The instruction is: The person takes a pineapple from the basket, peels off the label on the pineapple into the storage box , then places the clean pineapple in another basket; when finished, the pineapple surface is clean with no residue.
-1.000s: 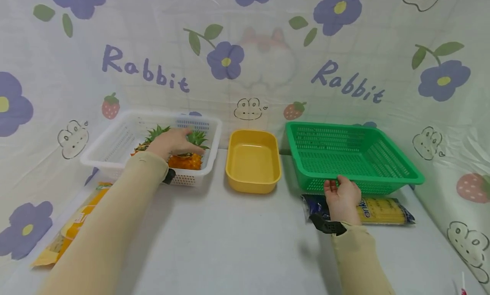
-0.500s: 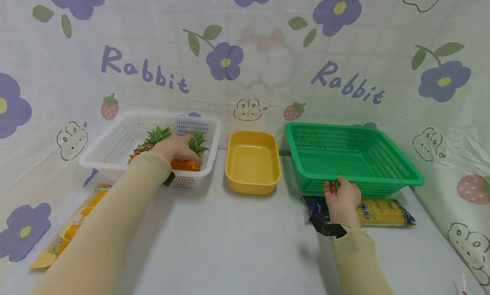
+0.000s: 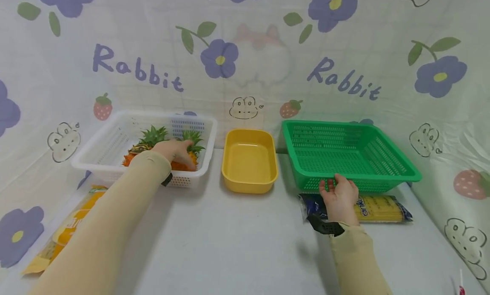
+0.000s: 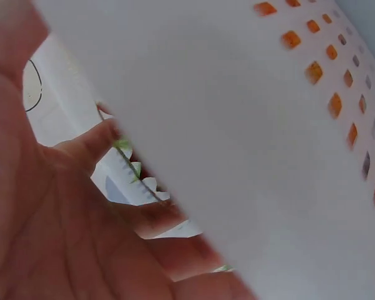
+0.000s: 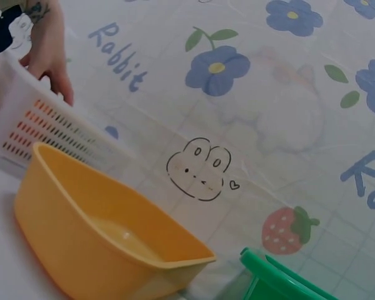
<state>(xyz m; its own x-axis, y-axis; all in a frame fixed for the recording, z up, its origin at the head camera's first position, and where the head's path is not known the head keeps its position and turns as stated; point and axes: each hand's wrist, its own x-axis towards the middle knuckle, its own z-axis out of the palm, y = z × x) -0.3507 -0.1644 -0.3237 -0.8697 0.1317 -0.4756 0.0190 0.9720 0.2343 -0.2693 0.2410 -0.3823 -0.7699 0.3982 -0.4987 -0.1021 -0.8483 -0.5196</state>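
In the head view my left hand [image 3: 172, 152] reaches over the front rim of a white perforated basket [image 3: 92, 166]. Its thumb and fingers bend around an orange pineapple with a spiky green crown [image 3: 194, 138]; the fingertips are hidden. A second pineapple [image 3: 153, 135] lies to its left in the same basket. The basket's wall blocks much of the left wrist view, with orange showing through its holes. Over on the right, my right hand [image 3: 340, 197] holds the front rim of a green perforated basket [image 3: 383, 178]. That hand does not show in the right wrist view.
A yellow plastic tub [image 3: 250, 186] stands between the two baskets. Below the green basket lies a pack of spaghetti [image 3: 383, 209], partly behind my right hand. A yellow-orange packet [image 3: 72, 222] lies beside my left forearm. A patterned curtain [image 3: 264, 65] backs the table.
My left hand has sunk lower onto the right-hand pineapple, its thumb now down along the fruit. The right hand stays at the green rim. The head view has shifted slightly.
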